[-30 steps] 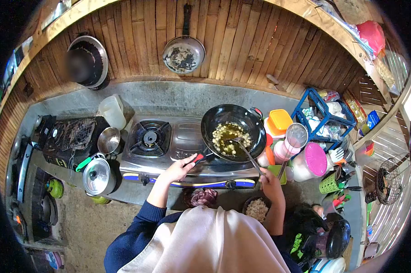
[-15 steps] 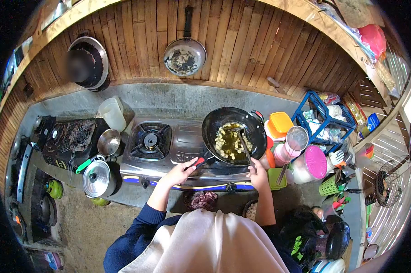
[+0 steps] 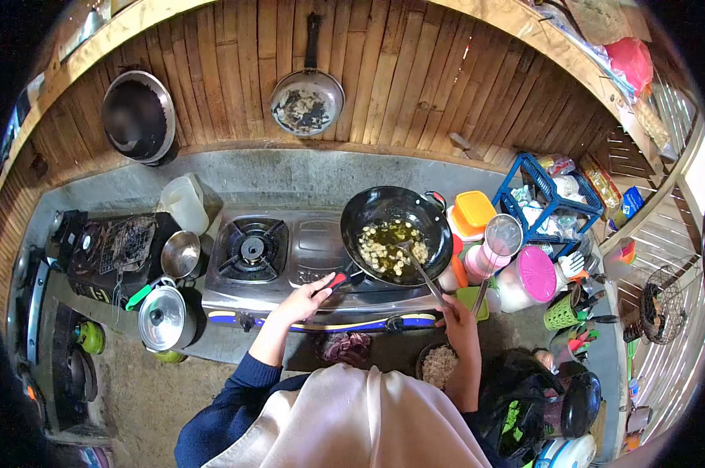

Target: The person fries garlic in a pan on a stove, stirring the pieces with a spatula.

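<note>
A black wok (image 3: 368, 210) rests on the right side of the stove, with oil and pale chopped pieces (image 3: 391, 248) in it. My left hand (image 3: 309, 299) is closed around the wok's red and black handle (image 3: 337, 280). In my right hand (image 3: 458, 321) is the shaft of a metal spatula (image 3: 424, 278), whose head lies among the pieces on the wok's right side. Below the stove's front edge sit purple-red slices (image 3: 346, 347) and, partly behind my right forearm, a bowl of light brown food (image 3: 439, 366).
The left burner (image 3: 252, 249) holds no pot. Left of it stand a lidded pot (image 3: 163, 317), a small steel pot (image 3: 181, 254) and a grill rack (image 3: 126, 242). Pink-lidded jar (image 3: 533, 274), orange-lidded container (image 3: 475, 209) and blue rack (image 3: 551, 195) are at right. Pans hang on the wall.
My right hand has moved down and slightly right with the spatula, away from the wok's rim. The pieces in the oil have shifted. The camera view has moved slightly.
</note>
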{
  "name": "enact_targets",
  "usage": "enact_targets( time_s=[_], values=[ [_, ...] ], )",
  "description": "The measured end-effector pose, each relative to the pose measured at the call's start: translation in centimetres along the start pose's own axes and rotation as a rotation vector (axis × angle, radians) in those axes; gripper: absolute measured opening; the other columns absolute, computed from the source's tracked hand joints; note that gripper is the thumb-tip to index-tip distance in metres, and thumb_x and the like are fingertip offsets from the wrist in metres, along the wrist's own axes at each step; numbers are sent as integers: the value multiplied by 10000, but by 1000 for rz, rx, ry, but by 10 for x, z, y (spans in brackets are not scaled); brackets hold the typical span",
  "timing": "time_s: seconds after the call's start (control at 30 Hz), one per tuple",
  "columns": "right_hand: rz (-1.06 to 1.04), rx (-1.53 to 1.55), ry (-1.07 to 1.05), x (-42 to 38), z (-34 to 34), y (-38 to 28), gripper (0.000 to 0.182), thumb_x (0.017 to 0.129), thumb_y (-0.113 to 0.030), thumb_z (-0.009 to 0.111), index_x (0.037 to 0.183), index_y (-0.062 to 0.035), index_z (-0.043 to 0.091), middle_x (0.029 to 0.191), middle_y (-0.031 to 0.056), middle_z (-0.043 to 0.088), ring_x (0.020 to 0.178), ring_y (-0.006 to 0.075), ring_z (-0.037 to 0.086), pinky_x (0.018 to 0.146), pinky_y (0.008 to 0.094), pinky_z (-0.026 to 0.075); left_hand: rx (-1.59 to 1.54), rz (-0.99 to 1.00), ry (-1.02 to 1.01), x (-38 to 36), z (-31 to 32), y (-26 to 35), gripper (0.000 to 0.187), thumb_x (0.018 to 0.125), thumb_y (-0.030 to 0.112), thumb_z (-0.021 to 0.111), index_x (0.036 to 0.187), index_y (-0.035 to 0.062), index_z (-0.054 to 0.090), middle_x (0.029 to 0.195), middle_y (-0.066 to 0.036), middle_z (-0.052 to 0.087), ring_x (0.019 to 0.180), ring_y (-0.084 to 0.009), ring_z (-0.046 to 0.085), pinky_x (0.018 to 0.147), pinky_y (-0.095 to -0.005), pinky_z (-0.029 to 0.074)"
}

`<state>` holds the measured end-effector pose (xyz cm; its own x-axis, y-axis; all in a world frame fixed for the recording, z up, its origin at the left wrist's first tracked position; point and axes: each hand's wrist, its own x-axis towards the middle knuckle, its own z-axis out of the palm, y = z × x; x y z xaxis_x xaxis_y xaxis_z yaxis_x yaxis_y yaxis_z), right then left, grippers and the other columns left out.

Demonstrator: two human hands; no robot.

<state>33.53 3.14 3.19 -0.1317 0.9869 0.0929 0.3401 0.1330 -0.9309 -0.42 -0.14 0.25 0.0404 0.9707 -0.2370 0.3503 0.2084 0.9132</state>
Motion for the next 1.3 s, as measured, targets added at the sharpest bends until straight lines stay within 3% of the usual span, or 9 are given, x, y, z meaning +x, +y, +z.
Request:
enact_targets(
  time_s=[0.23,0.3,0.37,0.43,0.83,0.9,1.0,1.1,1.3],
  values=[
    [142,69,11,-30,-5,-36,254,890,-70,459,1123,13,515,880,98,607,632,143,611,535,233,462,109,16,4,1,-4,-2,430,900,255,464,1321,259,374,586,-25,514,474,-91,436,495,-251,406],
    [230,112,71,-37,-6,-40,260,892,-69,446,1131,14,507,887,107,610,650,165,636,515,235,471,173,204,70,3,-4,-7,428,900,269,462,1319,254,377,608,-34,523,517,-96,456,537,-255,421],
    [194,100,69,-44,-10,-45,262,892,-68,441,1133,20,500,898,122,612,647,176,644,488,237,475,158,6,-5,1,-10,1,431,898,280,463,1319,255,373,625,-59,533,547,-128,469,595,-273,432],
    [287,137,78,-51,-14,-51,269,892,-71,449,1146,8,489,904,114,601,655,181,645,486,212,448,142,103,8,6,-11,-8,432,910,269,463,1323,328,351,510,58,388,426,-53,358,416,-224,341],
    [72,-175,88,-29,-8,-41,189,848,-72,515,1015,-11,577,615,-12,494,556,41,439,488,201,352,221,297,82,16,-7,-31,435,913,268,451,1331,317,340,499,44,384,421,-69,360,426,-236,348],
    [82,-171,48,-12,-3,-11,188,852,-76,515,1022,-17,569,620,-23,476,548,43,423,478,203,343,163,139,31,6,-10,-6,435,915,262,452,1332,314,340,504,44,384,419,-67,359,418,-233,340],
    [73,-42,-12,11,11,1,233,841,-83,531,1063,-15,542,883,80,602,752,112,542,675,235,437,69,-26,-32,3,-12,2,438,907,262,470,1327,304,353,509,44,390,414,-62,346,408,-231,330],
    [-114,-13,-9,34,28,11,254,840,-86,528,1084,-16,526,905,113,605,793,147,568,718,253,443,9,-41,-46,5,-12,-2,442,899,264,485,1323,298,364,513,44,402,417,-59,344,409,-228,327],
    [-56,-81,-59,63,40,6,303,834,-85,515,1127,-9,498,985,181,597,923,254,591,805,320,441,35,-5,-14,6,-11,-2,438,900,245,495,1318,290,377,526,50,384,436,-54,343,419,-219,321]
  ],
)
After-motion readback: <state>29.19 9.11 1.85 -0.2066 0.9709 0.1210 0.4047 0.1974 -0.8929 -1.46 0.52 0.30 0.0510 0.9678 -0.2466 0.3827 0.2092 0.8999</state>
